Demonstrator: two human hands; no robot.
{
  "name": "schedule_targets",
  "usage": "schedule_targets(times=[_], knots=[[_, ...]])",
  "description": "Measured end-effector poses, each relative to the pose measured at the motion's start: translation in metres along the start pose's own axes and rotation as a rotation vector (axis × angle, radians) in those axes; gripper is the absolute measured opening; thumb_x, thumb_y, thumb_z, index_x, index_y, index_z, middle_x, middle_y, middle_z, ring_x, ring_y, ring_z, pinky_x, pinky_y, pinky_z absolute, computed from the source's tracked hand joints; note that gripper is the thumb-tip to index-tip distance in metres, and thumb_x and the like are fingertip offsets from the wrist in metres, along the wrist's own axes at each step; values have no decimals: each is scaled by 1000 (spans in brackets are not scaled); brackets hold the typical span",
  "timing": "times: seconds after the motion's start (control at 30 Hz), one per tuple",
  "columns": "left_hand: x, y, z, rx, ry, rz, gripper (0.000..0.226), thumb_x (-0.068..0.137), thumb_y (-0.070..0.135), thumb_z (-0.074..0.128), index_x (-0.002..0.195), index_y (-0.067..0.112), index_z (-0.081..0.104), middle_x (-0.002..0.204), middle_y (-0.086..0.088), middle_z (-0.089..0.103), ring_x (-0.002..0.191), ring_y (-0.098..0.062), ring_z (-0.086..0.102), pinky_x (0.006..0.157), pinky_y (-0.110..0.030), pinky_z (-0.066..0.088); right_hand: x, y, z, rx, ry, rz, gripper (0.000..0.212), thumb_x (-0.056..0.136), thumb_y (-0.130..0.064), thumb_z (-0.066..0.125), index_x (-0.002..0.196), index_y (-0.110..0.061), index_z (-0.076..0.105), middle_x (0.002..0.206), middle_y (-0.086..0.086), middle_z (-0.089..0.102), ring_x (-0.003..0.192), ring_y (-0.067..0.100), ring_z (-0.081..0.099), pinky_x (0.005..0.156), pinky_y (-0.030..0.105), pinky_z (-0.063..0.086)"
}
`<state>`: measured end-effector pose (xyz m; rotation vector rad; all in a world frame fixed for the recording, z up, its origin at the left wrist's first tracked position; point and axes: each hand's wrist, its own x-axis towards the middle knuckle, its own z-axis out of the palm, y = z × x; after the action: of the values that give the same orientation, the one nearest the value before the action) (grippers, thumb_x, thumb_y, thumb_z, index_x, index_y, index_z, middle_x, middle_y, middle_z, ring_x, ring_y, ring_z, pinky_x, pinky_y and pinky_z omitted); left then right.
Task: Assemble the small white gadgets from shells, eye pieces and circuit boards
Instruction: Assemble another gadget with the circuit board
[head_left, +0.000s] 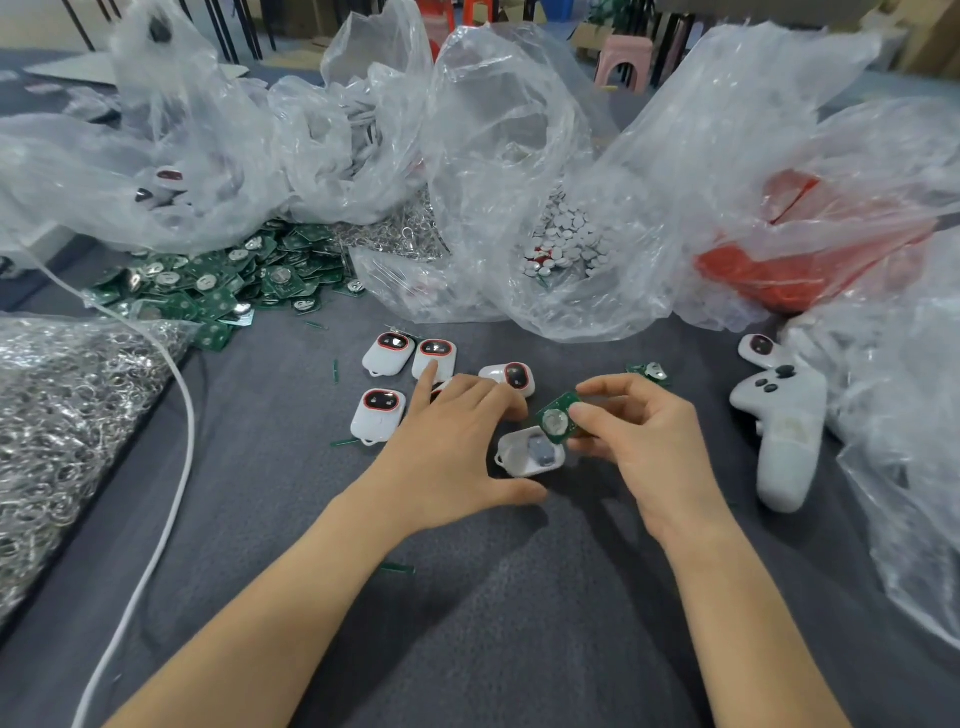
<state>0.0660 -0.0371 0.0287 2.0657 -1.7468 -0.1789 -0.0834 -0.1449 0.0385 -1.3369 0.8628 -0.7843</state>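
An open white shell (530, 452) lies inside-up on the grey cloth, a dark eye piece seated in it. My right hand (639, 436) pinches a green circuit board (558, 423) with a round silver cell, tilted just above the shell's right end. My left hand (447, 441) rests spread on the cloth beside the shell, thumb below it, fingers over the gadgets behind. Several finished white gadgets with red-rimmed eyes (378, 413) lie left of and behind that hand.
A heap of green circuit boards (223, 283) lies at back left. Clear plastic bags hold white discs (566, 244), metal rings (62, 415) and shells. A white game controller (784, 431) lies at right, a white cable (176, 467) at left.
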Motion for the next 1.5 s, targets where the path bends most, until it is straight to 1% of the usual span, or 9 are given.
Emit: schedule_targets(times=[0.07, 0.17, 0.3, 0.4, 0.47, 0.83, 1.13, 1.3, 1.5], knots=[[0, -1, 1, 80, 14, -2, 64, 64, 74, 58, 108, 28, 55, 102, 16, 43, 116, -10, 38, 117, -45, 3, -2, 0, 1, -25, -43, 0, 18, 80, 7, 67, 84, -11, 72, 76, 13, 70, 68, 21, 71, 58, 24, 56], [0, -3, 0, 80, 4, -20, 60, 66, 72, 62, 106, 28, 58, 99, 16, 41, 113, -11, 38, 117, -44, 6, -5, 0, 5, -92, -69, -9, 19, 80, 6, 67, 77, -13, 71, 71, 9, 70, 66, 22, 71, 57, 24, 56], [1, -3, 1, 67, -13, -24, 55, 67, 70, 63, 102, 28, 58, 96, 17, 40, 112, -11, 38, 117, -45, 9, -4, 4, 7, -300, -45, -53, 15, 80, -7, 71, 71, -19, 70, 65, 1, 70, 54, 8, 64, 48, 20, 48], [2, -2, 1, 66, -21, -28, 54, 67, 69, 63, 101, 28, 57, 95, 17, 40, 113, -12, 39, 117, -46, 11, -4, 7, 8, -437, -37, -96, 13, 80, -14, 73, 72, -24, 71, 67, -6, 71, 63, 6, 66, 59, 22, 52], [2, -2, 1, 59, -23, -29, 54, 66, 69, 63, 99, 27, 57, 94, 17, 41, 112, -12, 40, 117, -46, 10, -5, 8, 9, -472, -33, -110, 13, 80, -15, 73, 73, -25, 71, 68, -8, 71, 67, 4, 66, 64, 19, 52], [2, -3, 0, 50, -38, -18, 52, 66, 69, 63, 96, 28, 58, 91, 16, 42, 107, -12, 41, 116, -46, 14, -3, 9, 11, -575, -52, -148, 14, 82, -14, 71, 74, -26, 72, 70, -10, 70, 68, 0, 65, 65, 15, 51], [3, -1, 1, 64, -31, -17, 54, 66, 70, 62, 96, 25, 59, 93, 14, 44, 106, -13, 43, 115, -47, 16, -6, 9, 15, -678, -36, -215, 7, 83, -16, 70, 78, -20, 69, 70, -9, 67, 68, 4, 59, 63, 19, 47], [3, -2, 1, 61, -27, -17, 57, 63, 74, 55, 91, 25, 57, 91, 13, 46, 103, -13, 44, 114, -47, 17, -5, 10, 17, -757, -6, -297, 7, 80, -10, 72, 77, -17, 69, 81, -4, 58, 67, 4, 54, 63, 11, 41], [3, -2, 3, 47, -19, -16, 56, 61, 73, 57, 89, 25, 57, 90, 14, 45, 101, -12, 44, 114, -47, 17, -5, 11, 18, -777, 2, -269, 6, 81, -12, 71, 77, -17, 68, 78, -5, 61, 69, 6, 57, 67, 22, 48]])
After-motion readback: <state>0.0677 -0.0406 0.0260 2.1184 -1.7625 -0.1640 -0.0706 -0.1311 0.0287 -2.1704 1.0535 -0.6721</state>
